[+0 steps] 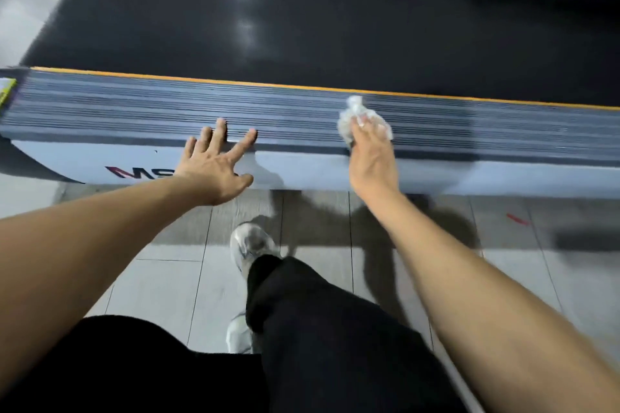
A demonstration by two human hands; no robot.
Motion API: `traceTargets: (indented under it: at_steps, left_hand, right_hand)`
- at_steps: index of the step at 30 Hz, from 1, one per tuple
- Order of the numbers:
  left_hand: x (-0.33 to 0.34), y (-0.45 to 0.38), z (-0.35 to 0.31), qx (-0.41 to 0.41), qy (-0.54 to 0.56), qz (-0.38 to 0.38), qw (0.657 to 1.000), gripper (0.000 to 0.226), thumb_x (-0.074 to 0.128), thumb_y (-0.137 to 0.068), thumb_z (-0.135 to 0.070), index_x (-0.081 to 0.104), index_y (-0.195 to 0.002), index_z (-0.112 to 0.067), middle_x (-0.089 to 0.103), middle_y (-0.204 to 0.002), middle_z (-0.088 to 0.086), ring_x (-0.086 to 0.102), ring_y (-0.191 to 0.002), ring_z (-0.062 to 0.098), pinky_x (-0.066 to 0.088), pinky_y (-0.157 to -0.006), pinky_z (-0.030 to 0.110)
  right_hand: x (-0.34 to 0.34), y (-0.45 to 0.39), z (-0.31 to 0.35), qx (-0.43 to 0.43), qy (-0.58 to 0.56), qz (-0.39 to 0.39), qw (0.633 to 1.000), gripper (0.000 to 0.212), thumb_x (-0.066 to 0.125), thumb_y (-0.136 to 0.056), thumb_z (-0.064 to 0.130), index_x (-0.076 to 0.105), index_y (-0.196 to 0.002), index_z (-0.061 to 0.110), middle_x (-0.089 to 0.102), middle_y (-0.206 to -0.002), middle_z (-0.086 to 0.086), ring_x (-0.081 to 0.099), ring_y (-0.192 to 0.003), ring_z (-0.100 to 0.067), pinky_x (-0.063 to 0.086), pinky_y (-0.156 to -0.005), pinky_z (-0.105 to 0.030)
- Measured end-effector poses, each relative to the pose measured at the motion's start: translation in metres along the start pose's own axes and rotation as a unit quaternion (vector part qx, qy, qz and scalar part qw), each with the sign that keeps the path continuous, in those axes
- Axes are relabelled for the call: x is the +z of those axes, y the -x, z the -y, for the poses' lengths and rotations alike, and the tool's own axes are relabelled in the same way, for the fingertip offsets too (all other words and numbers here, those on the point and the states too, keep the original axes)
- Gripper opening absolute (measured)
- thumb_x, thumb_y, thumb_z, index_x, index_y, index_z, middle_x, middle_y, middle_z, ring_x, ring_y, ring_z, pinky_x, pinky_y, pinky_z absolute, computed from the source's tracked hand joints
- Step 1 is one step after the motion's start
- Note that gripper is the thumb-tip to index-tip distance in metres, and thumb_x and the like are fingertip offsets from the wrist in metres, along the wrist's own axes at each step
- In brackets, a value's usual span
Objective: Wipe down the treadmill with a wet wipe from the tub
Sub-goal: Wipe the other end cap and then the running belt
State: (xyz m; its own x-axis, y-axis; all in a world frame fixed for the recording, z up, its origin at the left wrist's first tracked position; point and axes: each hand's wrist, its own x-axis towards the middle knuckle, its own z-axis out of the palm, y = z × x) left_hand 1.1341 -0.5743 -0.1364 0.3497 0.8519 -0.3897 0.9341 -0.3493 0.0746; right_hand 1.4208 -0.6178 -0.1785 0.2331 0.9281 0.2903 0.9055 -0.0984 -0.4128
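The treadmill lies across the view, with a black belt (pixel 302 27) and a grey ribbed side rail (pixel 117 107) edged in orange on the near side. My right hand (pixel 370 157) holds a crumpled white wet wipe (pixel 355 112) against the ribbed rail. My left hand (pixel 214 161) has its fingers spread, the fingertips resting on the near edge of the same rail. A white side panel (pixel 335 174) with red and black lettering runs below the rail. The tub is not in view.
Grey floor tiles (pixel 167 278) lie between me and the treadmill. My legs in black trousers and a grey-white shoe (pixel 250 243) stand close to the panel. A yellow-green label (pixel 6 94) sits at the rail's far left end.
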Motion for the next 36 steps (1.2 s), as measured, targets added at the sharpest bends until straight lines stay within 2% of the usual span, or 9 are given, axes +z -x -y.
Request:
traceTargets:
  at_steps: [3,8,12,15,19,24,28,32,36]
  left_hand:
    - [0.001,-0.002,0.001,-0.004,0.009,0.0,1.0,0.08,0.039,-0.099,-0.053,-0.02,-0.154,-0.051,-0.026,-0.166,0.012,-0.016,-0.155,0.036,-0.004,-0.126,0.051]
    - [-0.002,0.0,0.003,0.0,0.022,0.006,1.0,0.076,0.038,-0.1,-0.05,-0.011,-0.158,-0.046,-0.023,-0.167,0.009,-0.014,-0.156,0.032,-0.004,-0.126,0.048]
    - [-0.001,0.001,0.004,0.007,0.034,0.001,0.999,0.08,0.04,-0.098,-0.049,-0.016,-0.156,-0.05,-0.024,-0.167,0.01,-0.015,-0.155,0.033,-0.005,-0.126,0.049]
    - [0.0,0.001,0.004,0.009,0.034,0.001,0.999,0.081,0.04,-0.098,-0.051,-0.018,-0.155,-0.049,-0.026,-0.166,0.011,-0.017,-0.155,0.035,-0.006,-0.126,0.05]
    - [0.004,-0.001,0.0,-0.001,0.036,-0.002,0.999,0.084,0.04,-0.097,-0.052,-0.021,-0.154,-0.049,-0.029,-0.165,0.011,-0.021,-0.154,0.036,-0.008,-0.125,0.051]
    - [0.002,0.0,0.001,-0.002,0.035,-0.002,0.999,0.084,0.042,-0.098,-0.049,-0.018,-0.156,-0.047,-0.027,-0.166,0.01,-0.019,-0.154,0.035,-0.008,-0.125,0.05]
    - [-0.001,0.001,0.005,0.008,0.04,-0.005,0.999,0.083,0.043,-0.098,-0.046,-0.015,-0.158,-0.045,-0.024,-0.167,0.011,-0.016,-0.155,0.034,-0.006,-0.126,0.05]
    - [0.002,0.001,0.014,0.026,0.025,-0.062,0.997,0.081,0.045,-0.098,-0.048,-0.005,-0.162,-0.037,-0.009,-0.17,0.008,-0.003,-0.157,0.032,-0.004,-0.127,0.05]
    - [0.013,0.009,0.048,-0.015,0.067,-0.14,0.988,0.078,0.05,-0.098,-0.044,0.009,-0.162,-0.031,0.003,-0.171,0.01,0.002,-0.157,0.031,0.002,-0.127,0.048]
  right_hand:
    - [0.042,0.013,0.067,-0.113,-0.026,0.034,0.993,0.059,0.047,-0.096,0.001,0.037,-0.153,0.013,0.033,-0.161,-0.007,0.029,-0.149,-0.028,0.019,-0.124,-0.042]
    - [0.066,0.006,0.091,-0.191,0.003,0.074,0.979,0.079,0.068,-0.085,-0.005,0.037,-0.154,0.018,0.034,-0.162,-0.004,0.028,-0.15,-0.022,0.024,-0.123,-0.041]
    - [0.029,0.002,0.015,-0.183,0.013,0.045,0.982,0.069,0.067,-0.08,-0.013,0.053,-0.143,0.008,0.054,-0.146,-0.015,0.049,-0.136,-0.034,0.039,-0.115,-0.048]
    - [-0.008,0.015,-0.038,-0.116,0.045,0.037,0.992,0.06,0.055,-0.088,-0.004,0.05,-0.146,0.007,0.05,-0.148,-0.016,0.044,-0.139,-0.035,0.028,-0.121,-0.042]
    - [0.006,0.022,-0.014,0.001,0.042,-0.017,0.999,0.056,0.05,-0.09,-0.009,0.05,-0.144,0.002,0.049,-0.15,-0.019,0.044,-0.14,-0.037,0.032,-0.118,-0.049]
    - [0.056,0.015,0.096,-0.132,0.017,0.045,0.99,0.065,0.053,-0.09,0.001,0.04,-0.153,0.013,0.036,-0.16,-0.007,0.032,-0.148,-0.029,0.025,-0.122,-0.045]
    - [0.045,0.004,0.083,-0.2,-0.008,0.092,0.975,0.052,0.042,-0.095,0.016,0.05,-0.146,0.008,0.049,-0.151,-0.012,0.041,-0.143,-0.029,0.03,-0.121,-0.046]
    - [0.018,-0.002,0.01,-0.106,0.033,0.034,0.993,0.053,0.037,-0.092,0.016,0.054,-0.142,0.011,0.052,-0.147,-0.01,0.043,-0.14,-0.03,0.037,-0.116,-0.048]
    - [0.006,-0.037,-0.007,0.019,0.087,-0.014,0.996,0.045,0.031,-0.088,0.005,0.055,-0.125,0.002,0.056,-0.126,-0.017,0.05,-0.116,-0.037,0.043,-0.098,-0.05]
